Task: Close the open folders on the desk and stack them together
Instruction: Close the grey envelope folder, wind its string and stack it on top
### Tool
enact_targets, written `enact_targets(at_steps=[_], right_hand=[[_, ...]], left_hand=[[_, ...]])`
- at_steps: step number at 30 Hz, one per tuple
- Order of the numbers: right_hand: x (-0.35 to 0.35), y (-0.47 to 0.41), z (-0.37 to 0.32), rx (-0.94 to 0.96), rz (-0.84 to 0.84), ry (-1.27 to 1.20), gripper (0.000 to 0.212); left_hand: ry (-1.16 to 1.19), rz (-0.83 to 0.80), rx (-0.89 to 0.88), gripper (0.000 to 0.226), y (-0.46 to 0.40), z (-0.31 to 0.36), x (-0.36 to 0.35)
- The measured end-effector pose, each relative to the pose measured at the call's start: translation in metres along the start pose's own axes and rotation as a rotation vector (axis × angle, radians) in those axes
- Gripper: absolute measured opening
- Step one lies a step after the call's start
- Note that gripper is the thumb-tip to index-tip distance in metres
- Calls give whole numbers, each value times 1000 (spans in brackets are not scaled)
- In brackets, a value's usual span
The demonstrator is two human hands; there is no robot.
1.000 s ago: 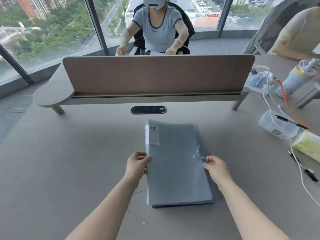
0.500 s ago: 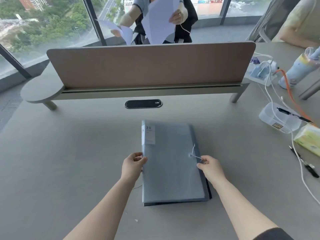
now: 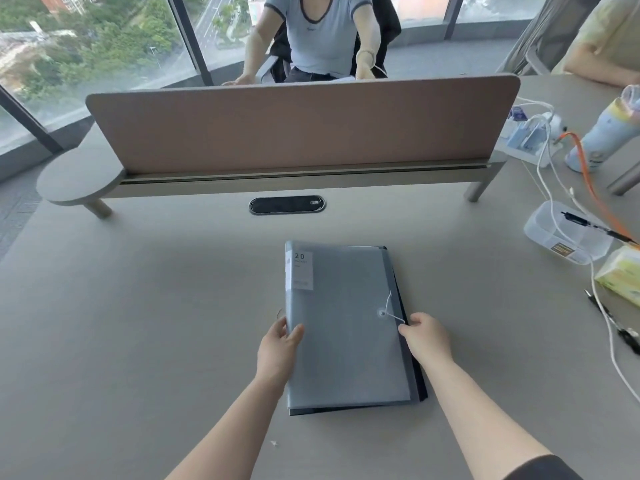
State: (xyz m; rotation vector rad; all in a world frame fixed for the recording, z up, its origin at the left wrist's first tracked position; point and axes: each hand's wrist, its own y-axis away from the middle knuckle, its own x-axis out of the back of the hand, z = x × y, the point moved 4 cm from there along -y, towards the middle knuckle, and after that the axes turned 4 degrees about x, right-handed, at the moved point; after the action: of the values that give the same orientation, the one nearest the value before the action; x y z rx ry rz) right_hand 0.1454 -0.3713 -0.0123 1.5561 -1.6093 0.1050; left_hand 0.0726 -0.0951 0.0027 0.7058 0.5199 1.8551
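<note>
Lying closed at the lower centre of the frame on the grey desk (image 3: 138, 323): a stack of folders (image 3: 343, 334), the translucent grey one on top, a darker one showing along its right and bottom edges. Carrying a white label (image 3: 300, 270) marked "20" at the top left corner of the upper cover.

Gripping the stack's left edge: left hand (image 3: 278, 348), thumb curled over the cover, fingers tucked out of sight underneath. Pinching the thin white string (image 3: 393, 315) of the clasp button near the right edge: right hand (image 3: 426, 336), fingers drawn together, resting against the stack's right side.

Standing across the upper middle of the frame: a brown divider panel (image 3: 294, 126). Sitting at the right edge: a clear plastic box (image 3: 564, 233), a tissue pack (image 3: 621, 277), white and orange cables (image 3: 585, 174), and a pale blue bottle (image 3: 607, 133).
</note>
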Motion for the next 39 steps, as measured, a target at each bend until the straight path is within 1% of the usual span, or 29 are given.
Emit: enact_targets(at_steps=[2, 3, 6, 8, 12, 14, 16, 17, 19, 22, 25, 27, 30, 33, 35, 39], right_hand=[[0, -2, 0, -17, -9, -23, 12], [-1, -3, 0, -20, -22, -30, 10], [-2, -9, 7, -70, -17, -48, 16], [-4, -11, 9, -87, -31, -67, 23], [-15, -10, 8, -64, -63, -98, 31], [-23, -8, 8, -43, -77, -96, 23], [-29, -1, 3, -17, -96, -81, 6], [-32, 3, 0, -2, -98, -79, 9], [-36, 6, -2, 29, -91, -72, 22], [-39, 8, -3, 35, -84, -48, 25], [-39, 9, -4, 48, -80, -18, 27], [-39, 11, -5, 59, -71, 6, 27], [-39, 10, -6, 76, -72, 54, 21], [-38, 11, -8, 84, -76, 86, 14], [-38, 12, -8, 79, -67, 101, 10], [-35, 14, -5, 80, -53, 118, 16]], left_hand=[[-10, 6, -12, 13, 2, -3, -2], [-1, 7, -13, 13, 2, -3, -2], [28, 9, -6, 18, 2, -3, -1], [22, 19, -10, 22, 0, -3, 3], [14, 25, -13, 19, -4, -2, 12], [10, 35, -13, 20, -5, -3, 17], [10, 54, -15, 21, -6, -4, 23], [8, 63, -16, 22, -6, -5, 25], [9, 77, -16, 26, -5, -6, 28], [21, 88, -18, 29, -4, -6, 29], [16, 95, -28, 36, -4, -8, 27], [24, 99, -31, 39, -2, -8, 27], [22, 103, -31, 41, -4, -8, 27], [1, 113, -28, 31, -5, -7, 27], [-10, 120, -25, 29, -4, -6, 27], [5, 127, -9, 40, -5, -8, 28]])
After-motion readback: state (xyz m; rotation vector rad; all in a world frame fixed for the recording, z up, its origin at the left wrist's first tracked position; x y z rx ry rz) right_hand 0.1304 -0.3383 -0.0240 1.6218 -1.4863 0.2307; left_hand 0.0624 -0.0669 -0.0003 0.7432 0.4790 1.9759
